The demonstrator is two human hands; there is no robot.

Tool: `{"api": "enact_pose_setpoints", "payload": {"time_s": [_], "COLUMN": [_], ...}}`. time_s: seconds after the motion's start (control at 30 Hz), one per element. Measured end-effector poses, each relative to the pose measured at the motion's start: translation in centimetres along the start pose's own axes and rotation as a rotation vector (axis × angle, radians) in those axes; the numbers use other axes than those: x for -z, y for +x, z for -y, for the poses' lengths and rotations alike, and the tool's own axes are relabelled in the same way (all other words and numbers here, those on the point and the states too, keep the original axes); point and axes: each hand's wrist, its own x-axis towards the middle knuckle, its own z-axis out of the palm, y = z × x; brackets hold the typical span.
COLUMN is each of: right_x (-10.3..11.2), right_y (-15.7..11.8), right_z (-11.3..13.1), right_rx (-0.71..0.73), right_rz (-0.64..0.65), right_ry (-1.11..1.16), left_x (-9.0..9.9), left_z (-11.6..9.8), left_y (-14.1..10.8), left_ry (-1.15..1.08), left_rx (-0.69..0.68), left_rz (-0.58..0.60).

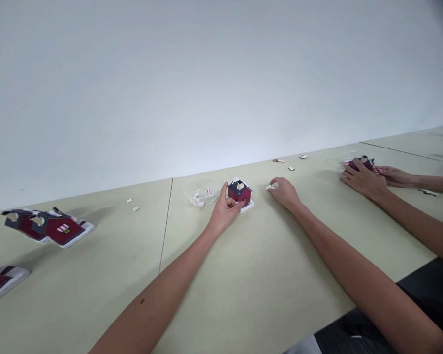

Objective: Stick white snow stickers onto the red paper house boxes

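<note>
In the middle of the table stands a small model house (239, 191) with dark red walls and a dark, white-edged roof on a white base. My left hand (223, 209) grips it from the left, thumb and fingers around its lower walls. To its right, my right hand (283, 191) pinches a small white piece (269, 187) just at the tabletop. Left of the house sits a clear round plastic tub (192, 197) with small white and red-striped pieces inside.
More red model houses (64, 228) stand at the left. Small loose pieces (291, 168) lie near the wall and others (136, 208) left of the table seam. At the right, a co-worker's hands (365, 179) hold another model house (359, 164).
</note>
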Motion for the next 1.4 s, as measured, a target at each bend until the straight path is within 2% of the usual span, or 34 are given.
{"api": "enact_pose_setpoints", "payload": {"time_s": [0.13, 0.3, 0.5, 0.7, 0.93, 1.4], "right_x": [-0.3, -1.3, -0.9, -0.2, -0.2, -0.6], "right_y": [-0.9, -2.7, -4.2, -5.1, -5.7, -5.4], "right_z": [2.6, 6.9, 8.3, 8.9, 9.9, 9.2], "right_rx": [-0.027, -0.017, -0.023, -0.038, -0.024, 0.042], "right_rz": [-0.011, 0.06, 0.099, 0.106, 0.113, 0.08], "right_ry": [0.275, 0.683, 0.959, 1.07, 1.101, 1.064], "left_x": [0.0, -0.1, 0.1, 0.5, 0.7, 0.6], "left_z": [0.2, 0.3, 0.3, 0.2, 0.5, 0.1], "left_y": [0.0, -0.2, -0.3, -0.5, -0.5, -0.6], "left_ry": [0.074, 0.155, 0.174, 0.23, 0.289, 0.306], "left_rx": [-0.024, -0.082, -0.139, -0.164, -0.181, -0.184], "left_rz": [0.004, 0.044, 0.106, 0.126, 0.062, 0.052]}}
